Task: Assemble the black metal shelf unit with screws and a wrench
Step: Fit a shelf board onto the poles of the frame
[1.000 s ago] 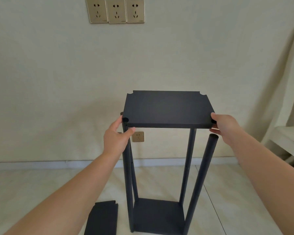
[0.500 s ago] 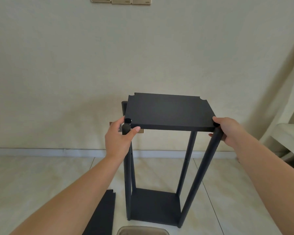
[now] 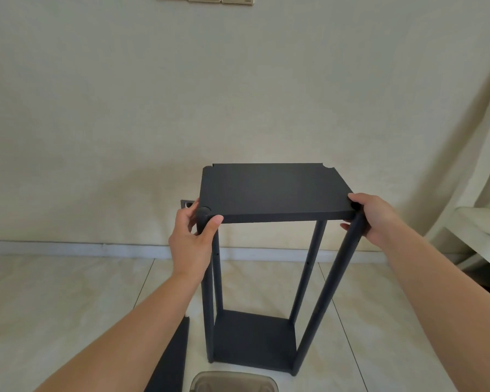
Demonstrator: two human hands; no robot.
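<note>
1. Left hand (image 3: 191,244) curls round the top of the near-left black round metal post (image 3: 207,292), thumb (image 3: 212,223) pressed against the front edge of the flat black rectangular metal shelf panel (image 3: 272,190); fingers wrap behind the post.
2. Right hand (image 3: 372,215) grips the near-right black metal post (image 3: 328,292) at its top, thumb lying over the panel's near-right corner; this post tilts, its foot nearer the middle than its head.
3. Shelf panel sits level across the post tops, notched corners at the far edge; two far posts (image 3: 309,264) stand beneath it, well short of the cream wall (image 3: 238,94).
4. Lower black shelf plate (image 3: 252,338) joins the four posts near the pale tiled floor (image 3: 54,292); open floor lies to the left and right of the frame.
5. Loose black metal panel (image 3: 171,360) lies on the floor just left of the frame, partly hidden by the left forearm.
6. Translucent grey-brown container rim (image 3: 234,381) shows at the bottom edge, just in front of the frame.
7. White furniture edge (image 3: 481,230) stands at far right, apart from the right arm.
</note>
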